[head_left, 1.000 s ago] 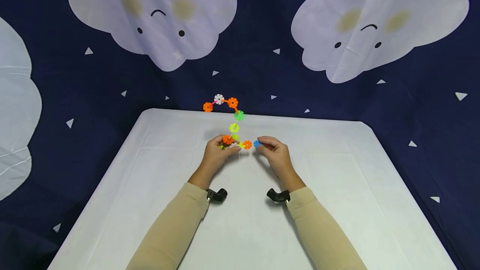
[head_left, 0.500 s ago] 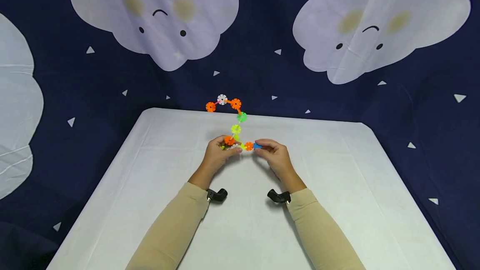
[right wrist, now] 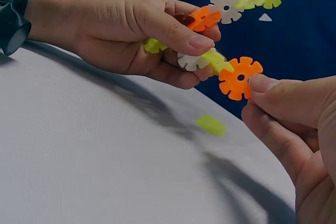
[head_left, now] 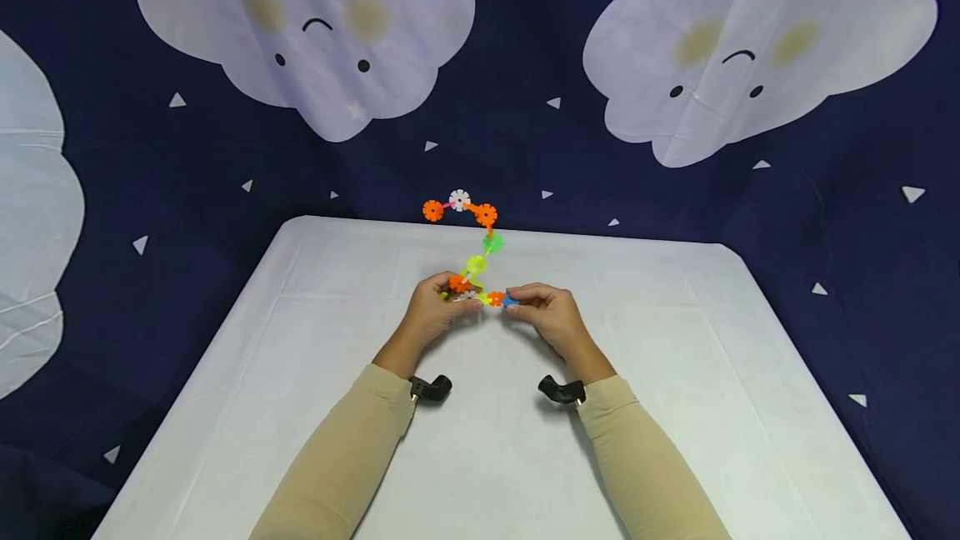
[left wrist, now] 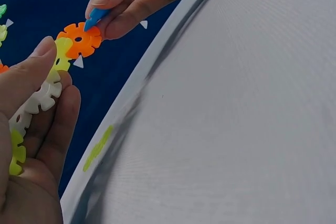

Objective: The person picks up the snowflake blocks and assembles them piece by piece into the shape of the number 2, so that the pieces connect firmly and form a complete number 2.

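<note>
Notched plastic discs form a chain [head_left: 486,215] of orange, white, green and yellow pieces. Its far part curves up and leftward beyond the left hand [head_left: 429,308]. That hand grips the chain's near part between thumb and fingers, with white discs [left wrist: 43,98] and a yellow one showing in the left wrist view. Between right thumb and fingers, the right hand [head_left: 553,313] pinches a blue disc [left wrist: 94,19] edge-on. The blue disc meets the edge of the orange end disc [right wrist: 234,88]; how deep its slot sits cannot be seen. The right thumb hides most of it in the right wrist view.
Both hands are above a white-covered table [head_left: 487,457]. Beneath them, a small yellow-green piece [right wrist: 211,125] lies on the cloth. A dark blue curtain [head_left: 525,165] with clouds hangs behind the far edge. Black cameras [head_left: 432,389] are strapped at both wrists.
The right hand has brought the blue disc leftward from a small gap to touch the orange end disc. The chain's upper part has swung right and slightly down.
</note>
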Demonstrator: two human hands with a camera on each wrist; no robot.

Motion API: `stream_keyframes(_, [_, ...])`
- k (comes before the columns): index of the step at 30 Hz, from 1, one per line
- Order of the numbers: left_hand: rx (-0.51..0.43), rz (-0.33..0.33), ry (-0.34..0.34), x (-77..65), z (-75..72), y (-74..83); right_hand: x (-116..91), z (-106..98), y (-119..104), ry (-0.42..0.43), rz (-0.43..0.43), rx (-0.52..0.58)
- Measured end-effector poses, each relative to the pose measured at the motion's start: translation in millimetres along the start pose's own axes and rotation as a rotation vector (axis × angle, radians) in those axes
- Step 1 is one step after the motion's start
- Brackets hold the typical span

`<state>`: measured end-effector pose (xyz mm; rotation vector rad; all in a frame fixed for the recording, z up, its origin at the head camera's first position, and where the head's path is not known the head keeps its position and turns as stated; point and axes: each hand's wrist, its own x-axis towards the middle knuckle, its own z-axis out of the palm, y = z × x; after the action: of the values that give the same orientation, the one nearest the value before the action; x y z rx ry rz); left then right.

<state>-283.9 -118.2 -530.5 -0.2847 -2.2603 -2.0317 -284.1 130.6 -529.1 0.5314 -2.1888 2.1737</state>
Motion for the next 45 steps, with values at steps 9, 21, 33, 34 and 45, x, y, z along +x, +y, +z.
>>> stream_keyframes(9, [0.010,0.010,0.009,1.0,-0.7,-2.5,1,3,3,0.001,0.004,-0.008])
stream_keyframes(21, [-0.192,0.029,0.233,6.3,-6.6,-5.7,12,15,10,-0.028,0.059,-0.315])
stream_keyframes(33, [-0.289,0.017,0.182,1.9,-3.0,-7.0,40,56,22,-0.176,-0.200,-0.969])
stream_keyframes(34, [-0.293,0.010,0.176,1.3,-2.0,-7.2,41,58,24,-0.161,-0.217,-0.983])
stream_keyframes(45, [-0.311,0.042,0.144,5.1,3.2,-7.3,39,51,20,-0.002,-0.115,-0.735])
